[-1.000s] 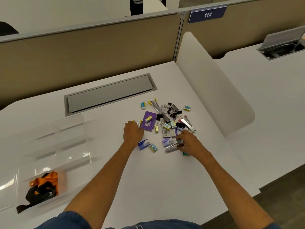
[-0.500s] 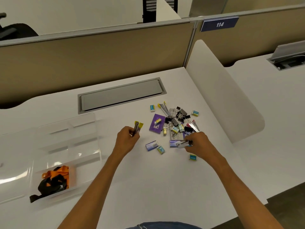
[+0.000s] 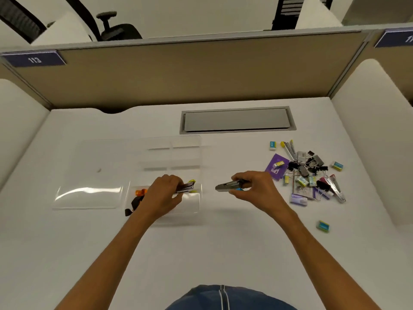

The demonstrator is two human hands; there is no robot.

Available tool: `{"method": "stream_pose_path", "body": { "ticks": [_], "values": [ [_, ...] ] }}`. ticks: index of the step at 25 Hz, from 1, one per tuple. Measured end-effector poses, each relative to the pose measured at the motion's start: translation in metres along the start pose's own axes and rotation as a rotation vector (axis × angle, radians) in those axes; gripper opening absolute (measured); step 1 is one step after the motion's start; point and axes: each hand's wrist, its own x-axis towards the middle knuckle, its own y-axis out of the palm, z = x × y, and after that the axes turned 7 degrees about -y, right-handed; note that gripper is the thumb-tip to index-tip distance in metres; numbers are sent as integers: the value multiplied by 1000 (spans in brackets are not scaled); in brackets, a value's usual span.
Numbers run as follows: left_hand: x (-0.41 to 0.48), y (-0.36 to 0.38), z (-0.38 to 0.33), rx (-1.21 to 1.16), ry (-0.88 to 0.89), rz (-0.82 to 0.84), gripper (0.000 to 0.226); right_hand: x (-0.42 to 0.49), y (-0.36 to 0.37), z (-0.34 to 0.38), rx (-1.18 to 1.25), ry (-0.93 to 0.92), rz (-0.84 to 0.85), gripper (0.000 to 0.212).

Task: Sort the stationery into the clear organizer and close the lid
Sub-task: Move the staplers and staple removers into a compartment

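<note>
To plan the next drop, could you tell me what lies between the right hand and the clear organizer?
In the head view, only bare desk separates the right hand from the clear organizer.

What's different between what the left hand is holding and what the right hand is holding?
The left hand holds a dark item with a yellow tip, while the right hand holds a silvery metal tool with a blue bit beneath. The yellow-tipped item is over the clear organizer, at its nearest compartment; the metal tool hangs over bare desk beside it. Both are long, held roughly level, and pinched in the fingers.
</note>
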Motion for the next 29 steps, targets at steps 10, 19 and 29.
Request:
{"method": "stream_pose_path", "body": {
  "ticks": [10,19,29],
  "values": [
    [19,48,-4,351,82,166,17,6,61,9,10,-20,15,41],
    [12,33,18,-79,-76,-39,12,18,112,12,-22,-8,85,41],
    [-7,14,54,-383,-233,-275,11,44,165,18,-93,93,248,41]
  ]
}}
